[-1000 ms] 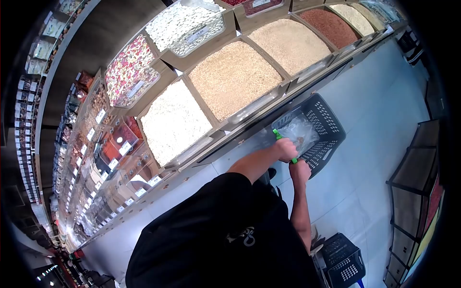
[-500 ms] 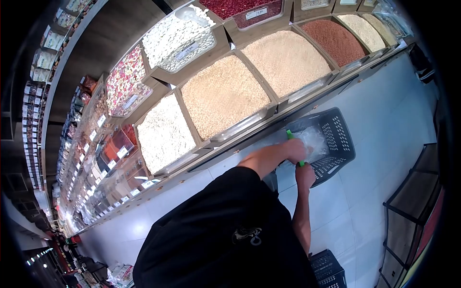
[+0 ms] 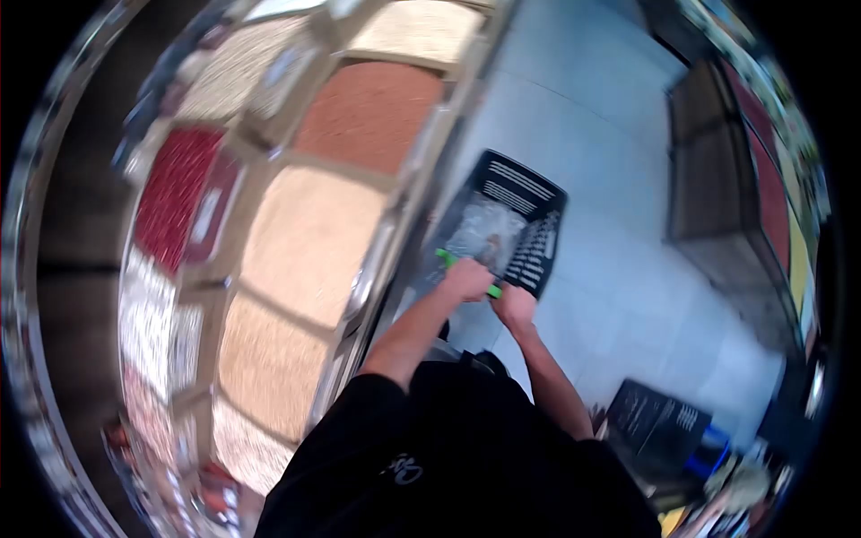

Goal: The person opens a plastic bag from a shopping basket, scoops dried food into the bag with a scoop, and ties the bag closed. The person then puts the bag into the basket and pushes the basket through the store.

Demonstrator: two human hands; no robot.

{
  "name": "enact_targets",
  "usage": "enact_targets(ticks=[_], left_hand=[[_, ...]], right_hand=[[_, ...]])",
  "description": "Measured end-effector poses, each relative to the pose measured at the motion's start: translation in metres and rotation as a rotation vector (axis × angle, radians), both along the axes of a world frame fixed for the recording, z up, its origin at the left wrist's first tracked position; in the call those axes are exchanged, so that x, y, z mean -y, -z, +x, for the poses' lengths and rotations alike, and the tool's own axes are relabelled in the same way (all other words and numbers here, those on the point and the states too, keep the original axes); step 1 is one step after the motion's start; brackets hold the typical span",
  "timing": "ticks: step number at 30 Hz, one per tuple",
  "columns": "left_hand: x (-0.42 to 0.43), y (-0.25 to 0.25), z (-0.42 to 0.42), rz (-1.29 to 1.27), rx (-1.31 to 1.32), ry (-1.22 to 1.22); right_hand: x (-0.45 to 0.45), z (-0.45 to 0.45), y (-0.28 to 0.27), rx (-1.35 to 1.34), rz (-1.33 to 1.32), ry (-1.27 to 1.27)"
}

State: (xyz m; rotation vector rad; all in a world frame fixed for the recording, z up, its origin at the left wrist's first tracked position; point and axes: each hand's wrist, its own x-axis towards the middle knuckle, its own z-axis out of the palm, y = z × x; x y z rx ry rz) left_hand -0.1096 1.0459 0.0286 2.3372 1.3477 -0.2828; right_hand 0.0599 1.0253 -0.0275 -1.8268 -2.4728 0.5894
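A dark grey shopping basket [image 3: 525, 177] with slotted walls stands in front of me, beside the display bins. Clear plastic bags [image 3: 485, 226] lie inside it, their contents hard to make out. Across its near end runs a green handle [image 3: 445, 258]. My left hand [image 3: 467, 281] is wrapped around the middle of this handle. At the handle's right end my right hand [image 3: 515, 308] is closed on it, with the grip partly hidden by the fingers. Both forearms reach forward from black sleeves.
Along my left run bins of pale grain [image 3: 314, 238], reddish-brown grain [image 3: 372, 115] and dark red beans [image 3: 175, 197]. Tiled floor [image 3: 592, 179] lies ahead. A dark shelf unit [image 3: 713, 166] stands at the right. Behind me on the right is a black crate [image 3: 655, 426].
My view has turned to the right, so the bins now run along my left side and the basket points up the aisle. Both hands have kept hold of the handle.
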Motion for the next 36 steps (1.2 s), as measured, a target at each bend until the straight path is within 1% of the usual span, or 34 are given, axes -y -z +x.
enact_targets(ticks=[1, 3, 4, 5, 6, 7, 8, 10, 11, 13, 14, 15, 16, 19, 21, 23, 24, 28, 30, 34, 35, 36], left_hand=[[-0.018, 0.006, 0.000, -0.028, -0.016, -0.013], [-0.055, 0.012, 0.003, -0.025, -0.054, 0.046], [-0.070, 0.014, 0.002, 0.027, -0.027, 0.081], [-0.089, 0.014, 0.002, 0.055, -0.021, 0.125], [-0.109, 0.018, 0.003, 0.033, -0.079, 0.157], [-0.129, 0.017, 0.005, 0.092, -0.049, 0.193], [-0.147, 0.028, -0.002, 0.089, -0.057, 0.228], [-0.185, 0.026, 0.003, 0.052, -0.036, 0.302], [-0.202, 0.024, 0.006, 0.062, -0.035, 0.299], [-0.240, 0.022, 0.016, 0.011, -0.147, 0.370], [-0.260, 0.031, 0.017, 0.035, -0.154, 0.429], [-0.279, 0.040, 0.019, 0.054, -0.159, 0.515], [-0.302, 0.034, 0.027, 0.032, -0.159, 0.567], [-0.363, 0.027, 0.053, -0.028, -0.204, 0.654], [-0.406, 0.039, 0.067, -0.030, -0.146, 0.713], [-0.451, 0.033, 0.093, 0.025, -0.091, 0.834], [-0.474, 0.033, 0.105, 0.020, -0.085, 0.890], [-0.565, 0.029, 0.202, -0.022, -0.062, 1.141], [-0.608, 0.031, 0.252, -0.044, -0.051, 1.292], [-0.688, 0.047, 0.379, -0.084, -0.043, 1.610], [-0.702, 0.056, 0.423, -0.092, -0.027, 1.701], [-0.736, 0.075, 0.439, -0.179, -0.042, 1.735]], right_hand=[[-0.014, -0.006, -0.014, 0.002, -0.058, 0.039], [-0.042, -0.008, -0.017, 0.015, -0.173, 0.072], [-0.051, -0.007, -0.018, -0.044, -0.125, 0.092], [-0.066, -0.009, -0.036, -0.027, -0.133, 0.118], [-0.080, -0.008, -0.039, -0.056, -0.140, 0.124], [-0.096, -0.005, -0.038, -0.113, -0.126, 0.138], [-0.110, -0.012, -0.028, -0.136, -0.158, 0.163], [-0.137, -0.006, -0.019, -0.190, -0.191, 0.200], [-0.152, -0.005, -0.015, -0.228, -0.202, 0.209], [-0.186, 0.002, -0.015, -0.297, -0.238, 0.208], [-0.201, 0.008, -0.017, -0.338, -0.272, 0.219], [-0.215, 0.009, -0.018, -0.383, -0.305, 0.255], [-0.229, 0.011, -0.014, -0.407, -0.314, 0.316], [-0.276, 0.025, -0.015, -0.475, -0.408, 0.395], [-0.310, 0.035, -0.008, -0.518, -0.480, 0.495], [-0.342, 0.057, -0.024, -0.601, -0.486, 0.573], [-0.360, 0.067, -0.027, -0.649, -0.547, 0.623], [-0.425, 0.128, -0.020, -0.764, -0.536, 0.821], [-0.456, 0.160, -0.027, -0.838, -0.518, 0.956], [-0.519, 0.241, -0.028, -0.970, -0.515, 1.244], [-0.531, 0.262, -0.025, -0.960, -0.466, 1.320], [-0.565, 0.280, -0.017, -1.002, -0.523, 1.363]])
